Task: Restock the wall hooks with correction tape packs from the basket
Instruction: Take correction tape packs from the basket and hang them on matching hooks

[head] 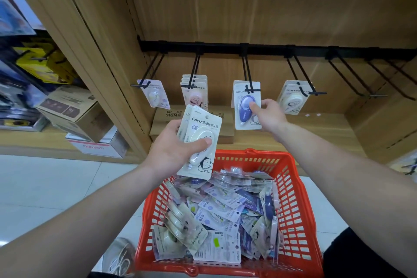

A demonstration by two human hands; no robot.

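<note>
The left hand (173, 149) grips a small stack of cream packs (199, 140). Its thumb presses on the front one and its fingers are behind. The right hand (269, 115) reaches forward and pinches a purple pack (246, 108) at the right edge, with the thumb on the front. This pack hangs on a hook (247, 70) just above the hand.

To the left of the right hand, and above the left hand, pink packs (195, 95) hang on the next hook. Further left hangs one lilac pack (154, 95). Just to the right of the right hand hang pale packs (292, 99). All the hooks come out from a black rail (214, 46) on the wooden wall (270, 7).

Below both hands, between the forearms, stands a red basket (295, 187). Many mixed packs (225, 210) lie in it in a heap. Behind the left hand is a brown box (161, 119), and far to its left are cartons (74, 113).
</note>
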